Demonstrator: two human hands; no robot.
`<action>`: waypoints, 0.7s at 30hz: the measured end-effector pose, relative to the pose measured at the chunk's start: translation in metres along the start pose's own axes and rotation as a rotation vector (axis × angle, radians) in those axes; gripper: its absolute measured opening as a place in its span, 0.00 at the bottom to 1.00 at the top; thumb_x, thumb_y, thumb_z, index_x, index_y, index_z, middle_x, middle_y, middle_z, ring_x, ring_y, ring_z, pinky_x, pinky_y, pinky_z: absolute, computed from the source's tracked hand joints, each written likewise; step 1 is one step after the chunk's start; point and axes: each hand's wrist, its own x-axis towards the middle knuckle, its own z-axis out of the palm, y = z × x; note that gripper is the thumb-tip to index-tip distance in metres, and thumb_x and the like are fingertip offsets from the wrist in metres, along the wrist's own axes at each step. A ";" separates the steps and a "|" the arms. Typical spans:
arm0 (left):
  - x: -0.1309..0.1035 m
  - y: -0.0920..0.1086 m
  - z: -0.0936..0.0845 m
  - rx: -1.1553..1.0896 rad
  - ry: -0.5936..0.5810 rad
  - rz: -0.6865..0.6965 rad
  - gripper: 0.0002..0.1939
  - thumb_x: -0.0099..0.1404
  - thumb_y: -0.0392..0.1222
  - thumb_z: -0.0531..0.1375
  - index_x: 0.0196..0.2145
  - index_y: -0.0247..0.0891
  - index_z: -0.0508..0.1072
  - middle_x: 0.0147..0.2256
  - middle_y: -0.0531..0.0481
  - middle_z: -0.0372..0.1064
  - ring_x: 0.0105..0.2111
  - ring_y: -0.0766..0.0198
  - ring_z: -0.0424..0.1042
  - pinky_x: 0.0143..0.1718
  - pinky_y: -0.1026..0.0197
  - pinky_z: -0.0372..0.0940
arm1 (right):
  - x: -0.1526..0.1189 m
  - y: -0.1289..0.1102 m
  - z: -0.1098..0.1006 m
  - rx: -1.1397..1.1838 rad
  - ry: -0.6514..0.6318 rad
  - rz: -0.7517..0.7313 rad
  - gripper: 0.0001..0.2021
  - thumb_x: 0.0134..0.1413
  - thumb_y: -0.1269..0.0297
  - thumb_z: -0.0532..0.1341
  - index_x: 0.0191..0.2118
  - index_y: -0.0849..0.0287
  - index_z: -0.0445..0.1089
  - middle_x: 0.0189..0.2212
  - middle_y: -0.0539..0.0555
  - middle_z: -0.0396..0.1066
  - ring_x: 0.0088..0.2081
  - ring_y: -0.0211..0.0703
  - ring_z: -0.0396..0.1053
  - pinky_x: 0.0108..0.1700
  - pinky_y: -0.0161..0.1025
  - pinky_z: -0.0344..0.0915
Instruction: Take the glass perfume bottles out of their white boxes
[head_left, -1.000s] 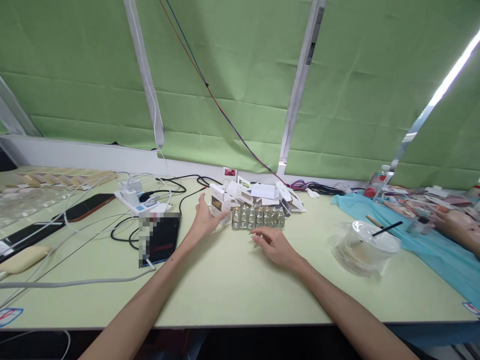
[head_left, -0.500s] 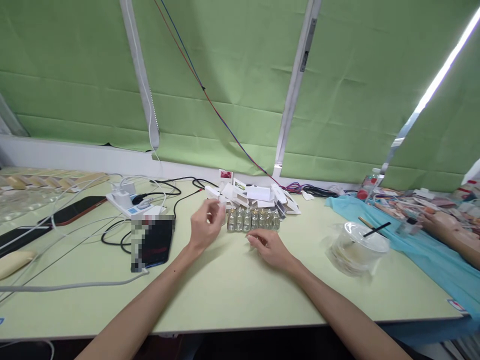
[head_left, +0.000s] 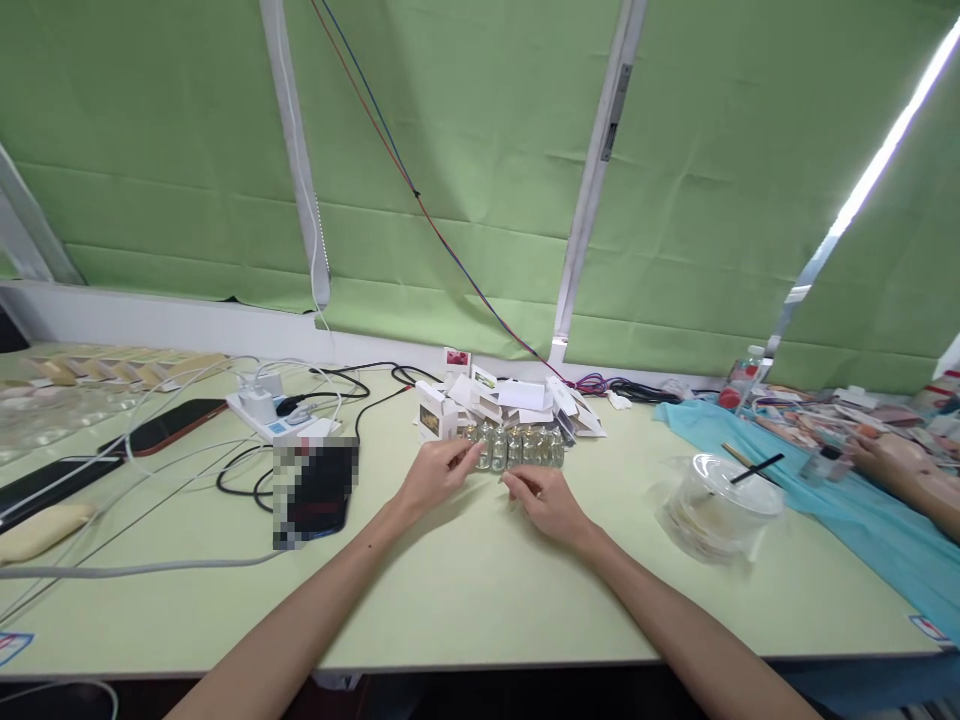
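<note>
A tight row of small clear glass bottles (head_left: 514, 450) with gold-toned tops stands in the middle of the table. My left hand (head_left: 439, 472) is at the row's left end, with thumb and fingers closed around the endmost bottle, which they partly cover. Just in front of the row, my right hand (head_left: 546, 503) rests low with its fingers curled together. Whatever its fingertips may hold is too small to make out. Behind the bottles lies a heap of small white cartons (head_left: 517, 395). One carton with a dark picture (head_left: 435, 412) stands upright beyond my left hand.
On the left are a phone (head_left: 322, 490), a white power strip (head_left: 262, 410) and tangled cables. A lidded plastic tub (head_left: 720, 505) with a black stick stands right. Beyond it, another person's hand (head_left: 874, 455) is over a blue cloth (head_left: 795, 490) with clutter.
My left hand has moved down and right, from beside the cartons to the left end of the bottle row. A carton now shows standing behind it. My right hand has barely moved.
</note>
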 end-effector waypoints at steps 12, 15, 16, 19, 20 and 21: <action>0.001 -0.006 0.000 0.052 0.017 0.045 0.25 0.73 0.47 0.51 0.19 0.37 0.59 0.17 0.57 0.54 0.19 0.71 0.52 0.24 0.64 0.49 | -0.001 -0.002 0.001 -0.061 0.302 -0.096 0.23 0.68 0.55 0.54 0.24 0.59 0.71 0.19 0.50 0.69 0.21 0.36 0.62 0.27 0.35 0.58; 0.001 -0.008 0.001 0.048 0.010 0.062 0.24 0.73 0.46 0.51 0.19 0.37 0.59 0.18 0.57 0.54 0.19 0.71 0.52 0.24 0.64 0.49 | 0.002 -0.003 -0.006 -0.094 0.428 -0.144 0.20 0.67 0.56 0.54 0.26 0.59 0.73 0.20 0.51 0.70 0.21 0.37 0.63 0.27 0.35 0.59; 0.000 -0.009 0.002 0.044 0.003 0.066 0.24 0.73 0.46 0.51 0.19 0.37 0.60 0.18 0.57 0.54 0.19 0.71 0.52 0.24 0.64 0.49 | 0.004 -0.003 -0.010 -0.115 0.465 -0.151 0.20 0.67 0.56 0.55 0.26 0.59 0.74 0.20 0.51 0.71 0.21 0.37 0.63 0.26 0.36 0.59; 0.000 -0.009 0.004 0.036 -0.019 0.080 0.24 0.73 0.45 0.51 0.19 0.37 0.59 0.17 0.57 0.53 0.19 0.71 0.52 0.24 0.64 0.49 | 0.017 0.004 -0.030 -0.167 0.549 -0.095 0.19 0.65 0.56 0.55 0.27 0.59 0.73 0.21 0.51 0.71 0.21 0.38 0.63 0.27 0.36 0.59; 0.000 -0.009 0.005 0.034 -0.025 0.086 0.24 0.73 0.45 0.51 0.19 0.37 0.59 0.17 0.57 0.52 0.19 0.71 0.51 0.24 0.64 0.49 | 0.024 0.008 -0.038 -0.173 0.560 -0.044 0.18 0.64 0.55 0.56 0.28 0.59 0.74 0.22 0.52 0.71 0.22 0.38 0.64 0.27 0.36 0.60; 0.000 -0.010 0.006 0.033 -0.030 0.092 0.24 0.73 0.45 0.51 0.19 0.37 0.58 0.17 0.58 0.51 0.19 0.71 0.51 0.24 0.64 0.49 | 0.032 0.013 -0.047 -0.178 0.572 0.016 0.16 0.63 0.55 0.56 0.31 0.59 0.74 0.24 0.52 0.72 0.23 0.39 0.65 0.28 0.36 0.61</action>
